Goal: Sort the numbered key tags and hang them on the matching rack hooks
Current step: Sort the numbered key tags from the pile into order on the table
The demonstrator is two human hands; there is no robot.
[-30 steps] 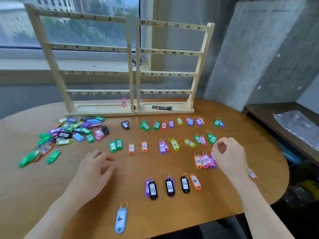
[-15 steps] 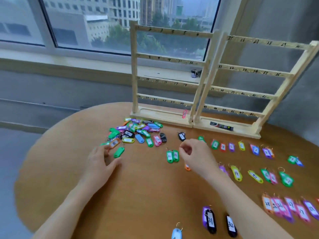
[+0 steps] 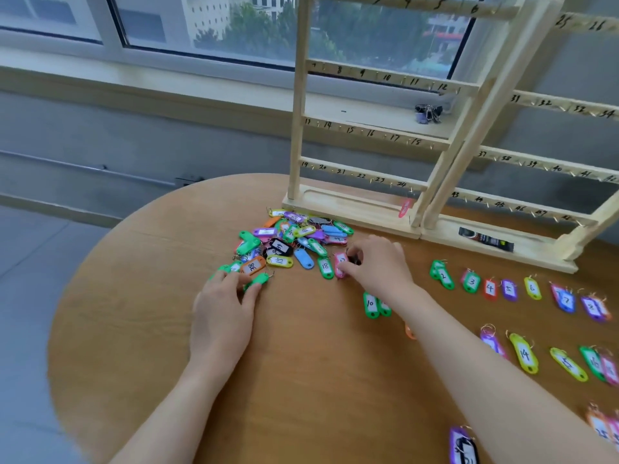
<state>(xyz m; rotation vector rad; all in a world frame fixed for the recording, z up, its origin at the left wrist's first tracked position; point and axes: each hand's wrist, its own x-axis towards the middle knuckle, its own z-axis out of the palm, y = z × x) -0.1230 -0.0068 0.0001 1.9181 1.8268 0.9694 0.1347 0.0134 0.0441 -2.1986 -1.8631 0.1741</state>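
My left hand (image 3: 222, 316) lies nearest on the table (image 3: 134, 329), fingertips pinching a green tag (image 3: 258, 281) at the pile's near edge. My right hand (image 3: 378, 266) is just past it, fingers curled round a pink tag (image 3: 341, 264) beside tag 18 (image 3: 325, 266). Sorted tags (image 3: 532, 288) lie in rows to the right. The pile (image 3: 294, 241) sits before the rack (image 3: 368, 128).

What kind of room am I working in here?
Probably an upper-floor office or workroom. A round wooden table stands against a bare grey wall, and the wide window above looks out on city buildings and treetops.
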